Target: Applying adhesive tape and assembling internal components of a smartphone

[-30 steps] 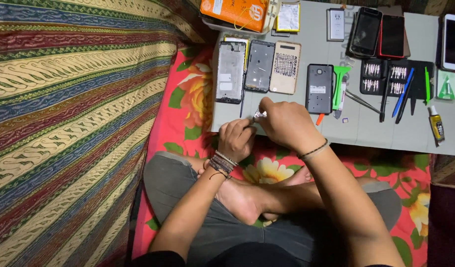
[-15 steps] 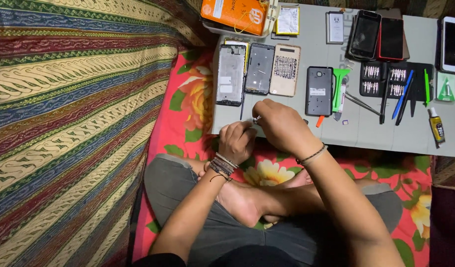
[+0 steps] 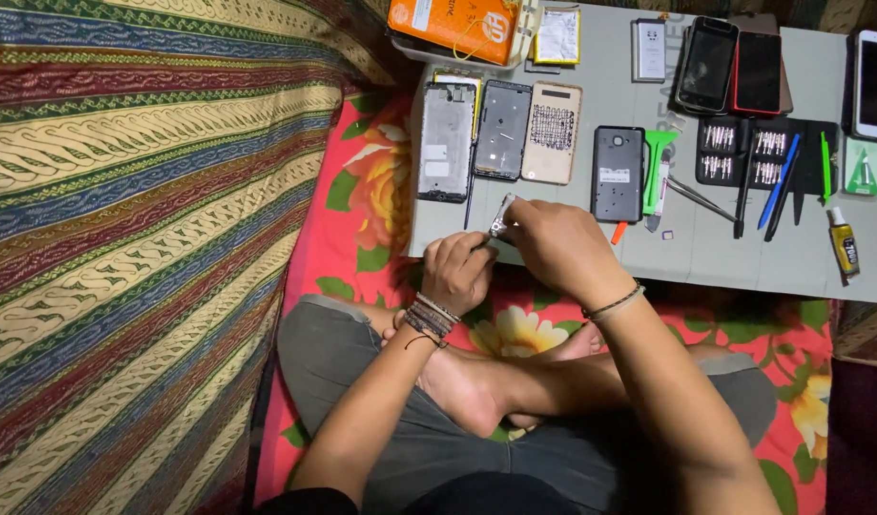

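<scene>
Grey low bench [image 3: 572, 257]: left hand [image 3: 457, 272] and right hand [image 3: 557, 246] meet at its near edge, together pinching a small silvery metal part [image 3: 502, 216]. Behind them: three stripped phone frames [image 3: 500, 133], dark grey phone back [image 3: 618, 174], green plastic pry tool [image 3: 657, 167], black screwdriver-bit tray [image 3: 743, 153], orange box [image 3: 454, 24].

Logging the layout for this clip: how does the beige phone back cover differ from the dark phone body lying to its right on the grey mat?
The beige back cover is light, with a dotted patch at its middle; the dark phone body is charcoal, with a small pale label. The beige back cover abuts an open phone frame; the dark phone body lies apart. Both lie flat on the grey mat.
</scene>
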